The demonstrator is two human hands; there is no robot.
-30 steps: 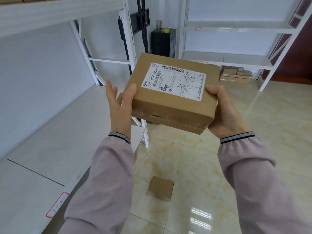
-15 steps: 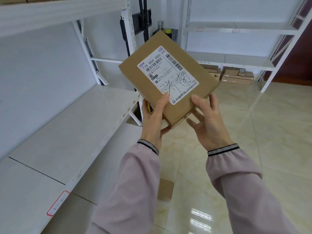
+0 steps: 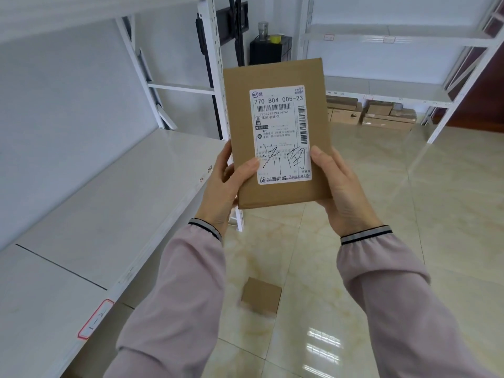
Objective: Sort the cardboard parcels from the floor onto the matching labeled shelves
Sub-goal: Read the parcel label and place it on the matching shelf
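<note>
A flat brown cardboard parcel (image 3: 275, 77) is held upright in front of me, its white shipping label (image 3: 281, 132) facing me with handwritten characters across the lower part. My left hand (image 3: 222, 186) grips its lower left edge, thumb on the front face. My right hand (image 3: 341, 186) grips its lower right edge, thumb on the label. A second small cardboard parcel (image 3: 261, 295) lies flat on the tiled floor below my arms. The white shelf (image 3: 109, 208) runs along my left, with a red-bordered label (image 3: 95, 319) on its front edge.
Another white shelf unit (image 3: 381, 88) stands at the far right, with several cardboard boxes (image 3: 381, 115) stacked under its lowest level. A black cabinet (image 3: 268, 50) with a jar and a yellow roll stands at the back. Glossy tiled floor (image 3: 409, 214) spreads to the right.
The parcel has been turned from lying flat and tilted to standing upright with the label facing me. Both hands shifted to its lower edges.
</note>
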